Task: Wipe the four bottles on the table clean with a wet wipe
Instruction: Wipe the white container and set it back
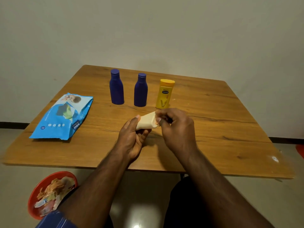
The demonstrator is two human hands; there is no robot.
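Risk: we judge pale bottle [146, 122], held above table [213, 116] near centre, could slip; cause: wet surface, left hand [131, 139] grasping base only. Right hand [176, 127] fingers curled round its far-right end; wipe unseen. Long axis near-left to far-right. Three bottles [140, 89] upright beyond.

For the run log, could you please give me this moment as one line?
left hand: holds cream bottle | right hand: grips its other end | standing: two blue bottles, yellow bottle | wipes pack: left on table
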